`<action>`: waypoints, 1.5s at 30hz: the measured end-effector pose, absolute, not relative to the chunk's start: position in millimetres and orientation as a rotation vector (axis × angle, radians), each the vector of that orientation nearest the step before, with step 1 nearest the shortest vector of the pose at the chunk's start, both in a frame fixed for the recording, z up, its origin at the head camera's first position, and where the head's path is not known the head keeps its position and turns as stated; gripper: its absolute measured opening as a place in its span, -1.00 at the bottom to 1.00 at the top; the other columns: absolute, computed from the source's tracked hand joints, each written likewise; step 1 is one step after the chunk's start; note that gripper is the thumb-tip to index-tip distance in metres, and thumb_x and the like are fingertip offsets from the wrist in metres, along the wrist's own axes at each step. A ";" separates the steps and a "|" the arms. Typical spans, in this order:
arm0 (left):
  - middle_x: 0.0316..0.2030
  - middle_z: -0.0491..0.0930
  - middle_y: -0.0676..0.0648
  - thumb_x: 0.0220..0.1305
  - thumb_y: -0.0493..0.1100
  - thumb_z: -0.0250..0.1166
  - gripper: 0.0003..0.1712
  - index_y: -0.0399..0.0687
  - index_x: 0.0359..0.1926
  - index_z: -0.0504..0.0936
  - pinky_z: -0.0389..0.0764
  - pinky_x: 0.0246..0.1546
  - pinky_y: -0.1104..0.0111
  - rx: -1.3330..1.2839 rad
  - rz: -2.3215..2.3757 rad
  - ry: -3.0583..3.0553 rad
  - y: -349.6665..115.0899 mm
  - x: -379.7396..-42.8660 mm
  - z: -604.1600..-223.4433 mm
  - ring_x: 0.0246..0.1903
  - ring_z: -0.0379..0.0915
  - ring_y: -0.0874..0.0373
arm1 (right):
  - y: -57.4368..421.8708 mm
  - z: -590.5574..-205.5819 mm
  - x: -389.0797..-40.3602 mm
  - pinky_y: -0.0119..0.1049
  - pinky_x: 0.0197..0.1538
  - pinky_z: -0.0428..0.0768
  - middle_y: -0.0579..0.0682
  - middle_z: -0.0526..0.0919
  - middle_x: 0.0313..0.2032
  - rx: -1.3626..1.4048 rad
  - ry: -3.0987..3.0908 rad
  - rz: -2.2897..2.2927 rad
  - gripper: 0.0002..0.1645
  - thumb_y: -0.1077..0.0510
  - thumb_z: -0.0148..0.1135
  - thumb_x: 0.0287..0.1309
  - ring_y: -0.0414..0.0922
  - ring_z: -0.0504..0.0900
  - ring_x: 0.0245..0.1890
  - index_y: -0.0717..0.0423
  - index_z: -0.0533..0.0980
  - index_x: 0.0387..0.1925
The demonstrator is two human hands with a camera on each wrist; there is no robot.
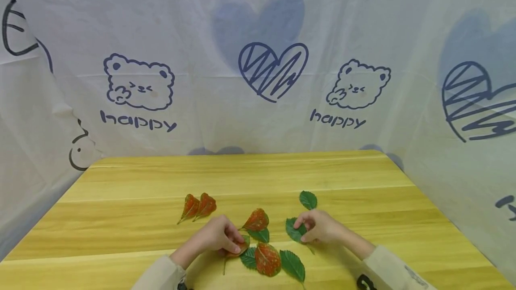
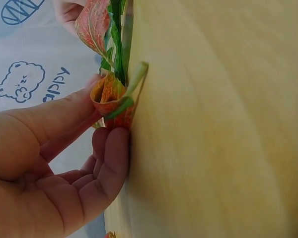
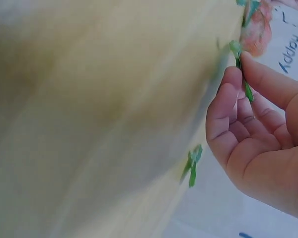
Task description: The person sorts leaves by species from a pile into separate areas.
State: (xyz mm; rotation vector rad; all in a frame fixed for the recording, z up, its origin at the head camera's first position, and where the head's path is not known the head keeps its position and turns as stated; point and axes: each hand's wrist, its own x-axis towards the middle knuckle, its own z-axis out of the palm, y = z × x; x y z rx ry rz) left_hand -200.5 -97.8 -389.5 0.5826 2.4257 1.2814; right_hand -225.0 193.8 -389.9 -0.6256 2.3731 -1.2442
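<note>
My left hand (image 1: pixel 223 235) pinches a red-and-green leaf (image 1: pixel 244 244) low over the table, its stem hanging toward me. In the left wrist view this leaf (image 2: pixel 110 94) is curled between thumb and fingers. On the right, my right hand (image 1: pixel 324 227) holds a green leaf (image 1: pixel 292 231) between thumb and fingers; the right wrist view shows that leaf (image 3: pixel 236 48) edge-on. Between the hands lie a red leaf (image 1: pixel 268 259) flanked by a green leaf (image 1: pixel 248 258) and another green leaf (image 1: pixel 293 265). Just above, a red leaf (image 1: pixel 256 219) overlaps a green leaf (image 1: pixel 260 235).
Two red leaves, one (image 1: pixel 190 206) partly under the other (image 1: pixel 207 205), lie left of the group. A single green leaf (image 1: pixel 308 199) lies beyond my right hand. The wood-grain table (image 1: pixel 121 227) meets a white printed cloth (image 1: pixel 209 102) at the back and sides.
</note>
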 end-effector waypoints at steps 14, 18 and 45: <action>-0.78 0.41 0.05 -0.16 -0.39 0.39 -0.86 -0.32 -0.44 0.66 0.51 -0.69 0.38 0.597 1.284 2.424 -97.5 -199.8 -387.8 -0.76 0.27 0.31 | 223.9 -380.0 -236.8 -0.36 -0.58 0.45 -0.03 0.23 -0.58 -0.538 2.439 -1.423 -0.72 0.48 0.17 -0.04 -0.14 0.46 -0.63 0.45 0.43 -0.20; -0.79 0.41 0.04 -0.14 -0.39 0.39 -0.87 -0.31 -0.45 0.66 0.50 -0.70 0.38 0.606 1.272 2.431 -97.5 -200.1 -388.1 -0.78 0.27 0.31 | 234.5 -381.3 -243.5 -0.34 -0.58 0.42 -0.02 0.24 -0.58 -0.444 2.489 -1.472 -0.71 0.47 0.15 -0.01 -0.12 0.44 -0.62 0.45 0.41 -0.17; -0.76 0.41 0.04 -0.14 -0.39 0.39 -0.87 -0.30 -0.44 0.66 0.52 -0.68 0.38 0.589 1.265 2.423 -97.5 -200.8 -389.3 -0.75 0.27 0.31 | 251.0 -389.4 -277.2 -0.29 -0.55 0.53 0.03 0.33 -0.56 -0.019 2.706 -1.314 -0.73 0.52 0.10 -0.04 -0.12 0.50 -0.59 0.46 0.43 -0.20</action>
